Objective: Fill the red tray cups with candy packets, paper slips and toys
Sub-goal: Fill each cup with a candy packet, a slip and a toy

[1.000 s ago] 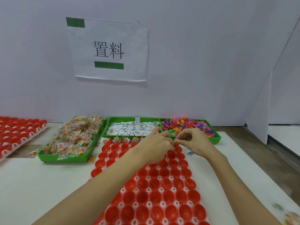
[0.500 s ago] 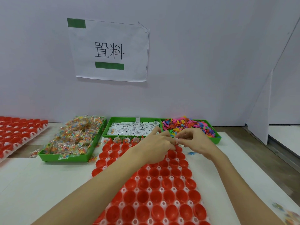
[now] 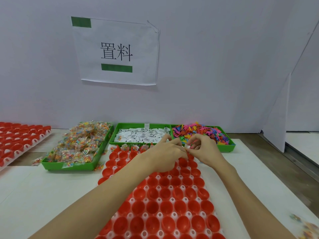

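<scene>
Since 1 s ago your hands barely shifted: both stay bunched over the tray's far right corner, fingers working sth small between them.

Nearest you, the red plastic tray of round cups on a white base [image 3: 170,207] runs fwd; near & middle rows look empty, only the far row holds candy packets.

Further on, your left hand [image 3: 166,153] and right hand [image 3: 204,150] meet, fingertips touching. Fingers of both are curled and pinch a small white paper slip [image 3: 187,147] just above the far-right cups.

Behind them: green bin of clear candy packets [image 3: 77,146] at left, green bin of white printed paper slips [image 3: 140,136] mid, green bin of bright plastic toys [image 3: 201,132] at right.

Risk, my guess: slips are thin & may stick together, so you could drop two in one cup, or one flutters off onto the white table [image 3: 43,195]. Your left forearm hangs low over the cups and could nudge the tray.
</scene>
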The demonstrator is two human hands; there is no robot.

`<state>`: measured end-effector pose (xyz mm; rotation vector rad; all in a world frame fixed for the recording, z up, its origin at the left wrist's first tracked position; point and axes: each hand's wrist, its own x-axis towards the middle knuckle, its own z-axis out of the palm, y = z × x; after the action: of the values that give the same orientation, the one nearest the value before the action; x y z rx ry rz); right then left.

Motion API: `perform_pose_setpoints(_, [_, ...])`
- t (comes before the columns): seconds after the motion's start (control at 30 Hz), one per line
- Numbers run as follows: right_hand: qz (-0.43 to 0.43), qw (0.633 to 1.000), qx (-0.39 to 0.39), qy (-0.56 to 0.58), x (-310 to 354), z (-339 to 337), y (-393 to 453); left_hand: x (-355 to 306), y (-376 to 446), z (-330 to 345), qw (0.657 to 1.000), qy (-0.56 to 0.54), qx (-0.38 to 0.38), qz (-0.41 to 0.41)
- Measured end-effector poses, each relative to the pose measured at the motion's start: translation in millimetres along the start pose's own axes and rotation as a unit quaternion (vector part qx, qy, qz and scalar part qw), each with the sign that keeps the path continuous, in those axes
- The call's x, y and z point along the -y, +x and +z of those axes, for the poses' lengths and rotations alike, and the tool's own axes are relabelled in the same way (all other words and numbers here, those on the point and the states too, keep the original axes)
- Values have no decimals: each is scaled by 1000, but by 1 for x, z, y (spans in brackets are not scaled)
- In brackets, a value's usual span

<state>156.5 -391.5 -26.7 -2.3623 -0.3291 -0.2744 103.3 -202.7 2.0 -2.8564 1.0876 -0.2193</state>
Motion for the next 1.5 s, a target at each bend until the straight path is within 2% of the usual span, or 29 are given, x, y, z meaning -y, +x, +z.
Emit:
perform_pose_setpoints(0.23, [-14, 998, 44, -31, -1, -7, 2, 1, -1, -1, 1000, -13, 2, 2])
perform_pose_setpoints(0.47, [-45, 994, 41, -94, -3, -2, 4, 1, 0, 0, 1000, -15, 1, 0])
perform_pose_setpoints(0.73, [-37, 999, 18, -10, -4, -5, 6, 3, -2, 1, 999, -40, -9, -3])
perform_pose_setpoints(1.0, [-2, 1000, 18, 1, -9, -8, 7, 11, -7, -4, 991, -81, -86, -65])
perform_pose_setpoints(1.13, [5, 1000, -4, 11, -8, -15, 10, 19, -33, -11, 972, -106, -166, -128])
perform_pose_setpoints(1.27, [3, 999, -41, 19, -4, -27, 12, 48, -99, -10, 921, -130, -248, -270])
perform_pose_setpoints(1.4, [-5, 998, -48, 28, 12, -32, 8, 78, -174, 7, 890, -30, -247, -383])
perform_pose_setpoints(1.5, [-29, 999, -36, 27, 32, -29, 3, 84, -207, 23, 891, -11, -245, -382])
